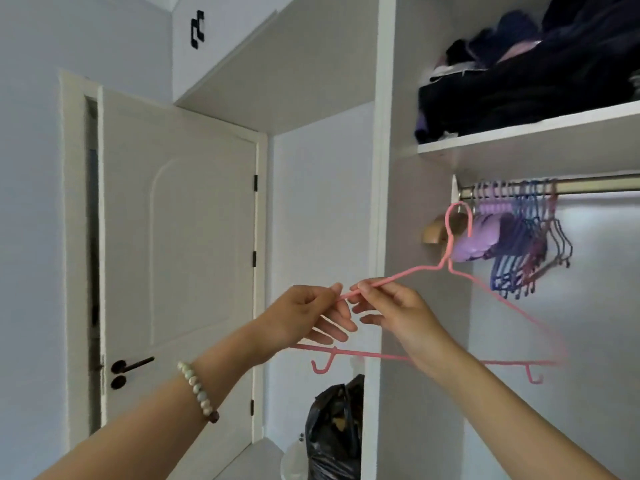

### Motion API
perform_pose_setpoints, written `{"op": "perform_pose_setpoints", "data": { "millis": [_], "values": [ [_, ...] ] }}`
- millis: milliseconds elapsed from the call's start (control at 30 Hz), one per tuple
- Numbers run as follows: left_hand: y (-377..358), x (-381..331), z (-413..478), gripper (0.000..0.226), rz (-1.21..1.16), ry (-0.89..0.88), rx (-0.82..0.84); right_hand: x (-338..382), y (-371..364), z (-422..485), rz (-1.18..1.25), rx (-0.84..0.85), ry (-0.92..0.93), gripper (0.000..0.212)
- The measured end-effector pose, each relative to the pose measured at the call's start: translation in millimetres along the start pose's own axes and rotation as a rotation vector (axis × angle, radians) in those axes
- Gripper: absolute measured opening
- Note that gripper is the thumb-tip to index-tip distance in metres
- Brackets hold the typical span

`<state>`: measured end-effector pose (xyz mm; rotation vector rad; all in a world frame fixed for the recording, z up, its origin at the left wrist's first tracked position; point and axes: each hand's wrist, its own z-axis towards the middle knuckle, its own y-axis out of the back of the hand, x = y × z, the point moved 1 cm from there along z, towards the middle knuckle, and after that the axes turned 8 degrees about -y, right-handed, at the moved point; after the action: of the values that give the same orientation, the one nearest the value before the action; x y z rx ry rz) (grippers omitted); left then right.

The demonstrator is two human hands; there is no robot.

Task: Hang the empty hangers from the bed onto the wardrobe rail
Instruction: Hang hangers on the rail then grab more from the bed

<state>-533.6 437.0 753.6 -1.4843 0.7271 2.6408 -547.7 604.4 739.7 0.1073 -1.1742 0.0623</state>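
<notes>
Left hand (311, 313), right hand (394, 313) — pink hanger (446, 262)

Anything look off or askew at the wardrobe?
Nothing damaged. The pink hanger, pinched by left hand and right hand, has its hook below the rail, not on it. Dark clothes are heaped loosely on the shelf.

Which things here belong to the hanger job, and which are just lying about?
Job: pink hanger, pinched by left hand and right hand; wardrobe rail; hangers already on it.
Lying about: black bag; dark clothes on the shelf; door.
</notes>
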Motion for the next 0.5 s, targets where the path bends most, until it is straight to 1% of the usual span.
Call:
{"op": "perform_pose_setpoints", "data": {
  "millis": [167, 333, 433, 467, 500],
  "values": [
    [-75, -12, 67, 0.042, -0.080, -0.074, 0.020, 5, 90, 6, 0.009, -0.150, 0.012, 0.015],
    [-148, -26, 126, 0.039, -0.180, -0.098, -0.035, 12, 165, 21, 0.099, -0.305, 0.045, 0.010],
    [-187, -34, 163, 0.038, -0.259, -0.097, -0.066, 17, 205, 34, 0.175, -0.411, 0.087, 0.003],
    [-199, -36, 177, 0.039, -0.273, -0.098, -0.075, 19, 218, 38, 0.192, -0.452, 0.106, 0.002],
    [-211, -38, 189, 0.040, -0.285, -0.100, -0.080, 20, 231, 44, 0.192, -0.495, 0.123, 0.007]
  ]
}}
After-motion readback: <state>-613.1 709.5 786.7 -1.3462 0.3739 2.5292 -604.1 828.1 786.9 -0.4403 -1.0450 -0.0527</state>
